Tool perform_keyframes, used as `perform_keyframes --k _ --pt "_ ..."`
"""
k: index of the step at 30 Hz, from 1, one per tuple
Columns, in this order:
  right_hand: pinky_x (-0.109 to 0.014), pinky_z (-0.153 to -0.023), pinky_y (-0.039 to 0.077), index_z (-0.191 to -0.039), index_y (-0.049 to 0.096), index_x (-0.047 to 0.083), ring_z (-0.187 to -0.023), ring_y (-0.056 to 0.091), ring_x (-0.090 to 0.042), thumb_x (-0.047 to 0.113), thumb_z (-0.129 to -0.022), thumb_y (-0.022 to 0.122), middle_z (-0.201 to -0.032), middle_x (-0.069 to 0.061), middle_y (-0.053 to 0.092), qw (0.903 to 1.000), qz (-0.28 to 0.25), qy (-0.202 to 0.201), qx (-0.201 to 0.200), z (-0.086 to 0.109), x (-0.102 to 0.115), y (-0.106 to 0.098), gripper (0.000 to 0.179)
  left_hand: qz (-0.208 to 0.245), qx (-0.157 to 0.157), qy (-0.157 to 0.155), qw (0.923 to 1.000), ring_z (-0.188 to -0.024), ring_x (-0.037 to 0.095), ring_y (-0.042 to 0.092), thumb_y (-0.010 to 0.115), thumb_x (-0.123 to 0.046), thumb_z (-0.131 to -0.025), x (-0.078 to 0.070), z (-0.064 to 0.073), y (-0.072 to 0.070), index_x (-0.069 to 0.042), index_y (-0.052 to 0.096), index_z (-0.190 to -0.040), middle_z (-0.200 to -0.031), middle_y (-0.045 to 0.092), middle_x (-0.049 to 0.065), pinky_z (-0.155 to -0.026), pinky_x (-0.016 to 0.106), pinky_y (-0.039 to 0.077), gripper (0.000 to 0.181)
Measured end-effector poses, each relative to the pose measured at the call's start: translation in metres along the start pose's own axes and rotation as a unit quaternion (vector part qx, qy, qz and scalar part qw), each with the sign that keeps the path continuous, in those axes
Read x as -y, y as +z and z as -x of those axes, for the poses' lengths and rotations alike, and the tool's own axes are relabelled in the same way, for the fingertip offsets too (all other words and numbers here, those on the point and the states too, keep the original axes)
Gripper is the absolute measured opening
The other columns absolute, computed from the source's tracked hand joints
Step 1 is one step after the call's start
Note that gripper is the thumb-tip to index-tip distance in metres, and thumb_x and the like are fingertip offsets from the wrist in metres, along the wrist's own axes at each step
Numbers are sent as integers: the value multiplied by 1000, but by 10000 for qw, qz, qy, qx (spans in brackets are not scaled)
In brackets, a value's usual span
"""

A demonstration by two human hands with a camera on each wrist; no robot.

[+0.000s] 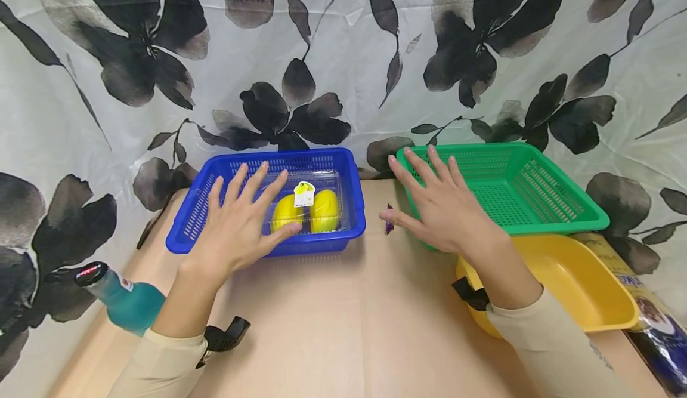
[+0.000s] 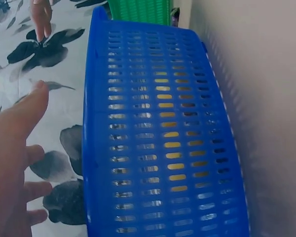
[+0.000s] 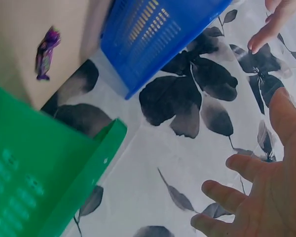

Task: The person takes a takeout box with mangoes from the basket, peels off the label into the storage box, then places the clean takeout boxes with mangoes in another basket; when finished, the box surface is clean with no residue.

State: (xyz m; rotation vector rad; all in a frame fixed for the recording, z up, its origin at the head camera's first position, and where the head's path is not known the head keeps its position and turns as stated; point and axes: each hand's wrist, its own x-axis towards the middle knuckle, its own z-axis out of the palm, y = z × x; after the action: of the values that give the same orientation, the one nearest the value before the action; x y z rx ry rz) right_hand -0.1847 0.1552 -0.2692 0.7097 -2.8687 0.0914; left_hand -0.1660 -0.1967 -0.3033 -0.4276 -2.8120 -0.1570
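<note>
My left hand (image 1: 231, 231), fingers spread and straight, hovers above the left part of the blue basket (image 1: 214, 168). Two yellow fruits (image 1: 325, 210) lie in that basket inside a clear plastic box with a white label (image 1: 303, 195). Over the near left corner of the green basket (image 1: 558, 183) hovers my right hand (image 1: 442, 210), its fingers also spread. Neither hand holds anything. A small purple-wrapped candy (image 3: 47, 54) lies on the table between the baskets, close to my right thumb. In the left wrist view, the yellow shows through the slots of the blue basket's side.
A teal bottle (image 1: 131, 302) with a black cap is beside my left forearm. At the right, a yellow basin (image 1: 585, 284) sits partly under my right arm, with a shiny printed package (image 1: 652, 314) beyond it. Floral cloth (image 1: 376, 88) hangs behind the table (image 1: 343, 326).
</note>
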Motion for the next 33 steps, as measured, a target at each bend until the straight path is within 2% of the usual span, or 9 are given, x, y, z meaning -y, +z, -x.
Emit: perform_keyframes --k 7,12,17,22,24,28,33 --pt "-67 -123 3 -167 11 25 -158 -2 -43 71 -99 44 -173 -10 10 9995 -201 -227 49 -12 14 13 88 266 94 -426 9987 -156 47 2 50 -82 -88 9 2 5 -31 19 -166 -172 10 14 -115 78 -1 98" --pt "-64 -125 3 -167 14 25 -158 -1 -42 70 -99 46 -173 -9 10 9980 -450 -433 74 -20 28 23 88 477 107 -597 9970 -155 49 4 52 -78 -90 16 3 9 -29 18 -166 -172 10 16 -113 80 1 97" --pt "-59 -126 6 -167 14 25 -158 3 -40 70 -99 45 -173 -11 10 9952 -771 -593 127 -31 38 31 87 647 143 -750 9950 -154 51 7 52 -76 -92 22 -2 12 -27 17 -166 -172 8 17 -113 81 2 96" --pt "-60 -122 25 -167 10 29 -158 11 -37 68 -99 49 -174 -9 0 9853 -1499 -601 562 -42 40 42 87 970 370 -778 9916 -155 49 4 52 -75 -92 29 -6 12 -26 15 -167 -173 2 16 -115 79 8 96" --pt "-61 -119 30 -167 8 32 -158 14 -37 68 -98 50 -174 -7 -5 9810 -1705 -567 735 -46 41 47 88 1101 462 -785 9897 -155 50 3 52 -75 -93 31 -7 13 -25 14 -167 -173 -1 16 -114 80 13 97" --pt "-60 -121 27 -167 6 32 -157 15 -38 71 -96 51 -173 -8 -8 9765 -1799 -636 1003 -53 41 58 92 1299 603 -879 9858 -154 52 4 51 -75 -93 37 -7 15 -25 12 -167 -172 -4 17 -110 82 19 98" --pt "-59 -123 24 -166 6 35 -158 14 -38 76 -93 50 -173 -10 -6 9714 -1941 -499 1272 -57 42 68 95 1465 809 -980 9810 -152 57 6 51 -75 -93 43 -8 17 -24 10 -167 -172 -4 19 -108 84 18 99"
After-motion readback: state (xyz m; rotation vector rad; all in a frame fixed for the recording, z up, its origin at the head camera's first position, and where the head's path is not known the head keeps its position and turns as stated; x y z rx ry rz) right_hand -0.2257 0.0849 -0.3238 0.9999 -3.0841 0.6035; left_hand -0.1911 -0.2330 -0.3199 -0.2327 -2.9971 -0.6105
